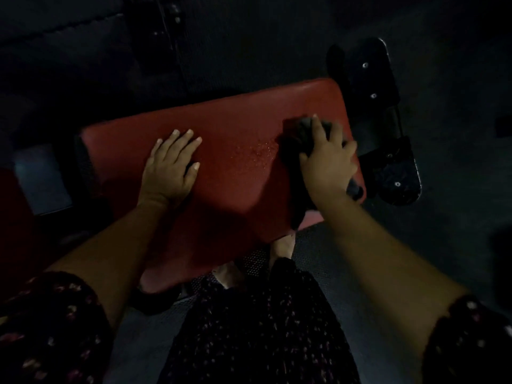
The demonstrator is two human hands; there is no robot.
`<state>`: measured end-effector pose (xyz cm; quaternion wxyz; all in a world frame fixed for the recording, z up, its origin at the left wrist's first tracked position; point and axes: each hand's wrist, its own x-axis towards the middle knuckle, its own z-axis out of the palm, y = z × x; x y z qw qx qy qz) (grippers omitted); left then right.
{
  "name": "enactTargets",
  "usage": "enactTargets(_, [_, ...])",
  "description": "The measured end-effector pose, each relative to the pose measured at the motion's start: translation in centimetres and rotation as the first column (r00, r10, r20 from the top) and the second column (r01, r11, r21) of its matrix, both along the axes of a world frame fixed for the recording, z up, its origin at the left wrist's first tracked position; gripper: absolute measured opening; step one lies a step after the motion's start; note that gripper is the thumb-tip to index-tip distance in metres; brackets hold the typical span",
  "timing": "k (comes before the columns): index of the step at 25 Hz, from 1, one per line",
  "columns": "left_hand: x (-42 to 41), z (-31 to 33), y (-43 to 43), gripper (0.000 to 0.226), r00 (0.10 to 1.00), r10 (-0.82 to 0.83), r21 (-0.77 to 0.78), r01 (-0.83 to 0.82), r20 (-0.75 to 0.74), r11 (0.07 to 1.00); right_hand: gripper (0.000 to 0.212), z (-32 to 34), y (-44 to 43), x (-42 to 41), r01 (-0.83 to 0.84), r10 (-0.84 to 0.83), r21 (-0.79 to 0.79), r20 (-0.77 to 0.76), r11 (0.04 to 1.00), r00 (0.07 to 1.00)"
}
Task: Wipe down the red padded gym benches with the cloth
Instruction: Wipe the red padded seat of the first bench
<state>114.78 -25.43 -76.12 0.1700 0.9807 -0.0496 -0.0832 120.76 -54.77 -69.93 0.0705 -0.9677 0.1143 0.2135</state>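
Wiping in progress on one red padded bench (221, 173), seen from your head camera in dim light. You stand at the near long edge of the pad, which runs from lower left to upper right across the view. Your right hand (328, 162) presses a dark cloth (300, 139) onto the pad near its right end; the fingers are spread and bent over the bunched fabric, so the hold is a loose covering clutch, neither a tight fist nor a flat palm, and part of the cloth shows beyond the fingertips and trails back under the wrist toward the near edge. Your left hand (169, 164) lies flat on the pad left of centre, fingers straight and slightly fanned, holding nothing; it appears to serve as a brace. Between the two hands a patch of fine droplets (256, 151) glistens on the vinyl, which suggests that this middle area has been wetted but not yet wiped dry. Judged from this, the task is at an early-to-middle stage on this bench: the droplet patch, the left portion under and beyond your left hand, and the near edge appear still to be done. A dark metal frame (371, 106) adjoins the right end. Another red surface (11, 217) shows at the far left edge, possibly a further bench awaiting you; it is too dark to tell.
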Motion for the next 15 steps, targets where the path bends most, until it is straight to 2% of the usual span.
enactTargets(4, [-0.3, -0.5, -0.2, 0.053, 0.999, -0.013, 0.026, 0.012, 0.043, 1.000, 0.074, -0.8, 3.3, 7.1, 0.004, -0.004, -0.007, 0.076, 1.000, 0.997])
enactTargets(7, [-0.1, -0.5, 0.1, 0.052, 0.998, -0.030, 0.026, 0.029, 0.057, 0.999, 0.070, -0.8, 4.9, 9.5, -0.153, 0.153, -0.006, 0.087, 0.988, 0.984])
enactTargets(11, [-0.5, -0.7, -0.1, 0.051, 0.996, -0.043, 0.017, 0.042, 0.079, 0.999, 0.079, -0.5, 4.0, 7.6, -0.276, 0.277, -0.017, 0.025, 0.961, 0.961])
enactTargets(15, [-1.7, -0.9, 0.7, 0.046, 0.990, 0.057, 0.010, -0.059, 0.125, 0.998, 0.085, -0.2, 2.3, 2.8, -0.297, 0.297, -0.018, 0.015, 0.955, 0.955])
